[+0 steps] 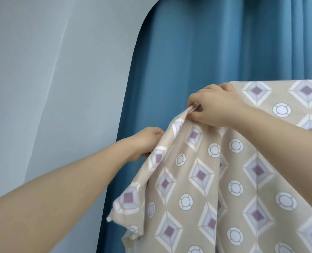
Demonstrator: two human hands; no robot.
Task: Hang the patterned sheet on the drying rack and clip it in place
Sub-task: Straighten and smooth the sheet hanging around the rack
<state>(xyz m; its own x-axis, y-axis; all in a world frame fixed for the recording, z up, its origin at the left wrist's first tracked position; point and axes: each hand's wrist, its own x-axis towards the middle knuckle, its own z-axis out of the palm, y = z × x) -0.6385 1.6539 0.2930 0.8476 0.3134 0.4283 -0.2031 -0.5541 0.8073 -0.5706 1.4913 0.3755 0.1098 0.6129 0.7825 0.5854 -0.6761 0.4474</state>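
Observation:
The patterned sheet [224, 179] is beige with purple diamonds and white circles. It hangs over a straight top line at the right, and the drying rack under it is hidden by the cloth. My right hand [213, 105] grips a bunched fold of the sheet's upper left edge, fingers curled round it. Lower and to the left, my left hand [146, 143] holds the sheet's left edge, its fingertips hidden behind the fabric. The sheet's left corner droops in loose folds below both hands. No clip is visible.
A blue curtain [206, 42] hangs in pleats right behind the sheet. A pale grey wall [42, 70] fills the left side of the view.

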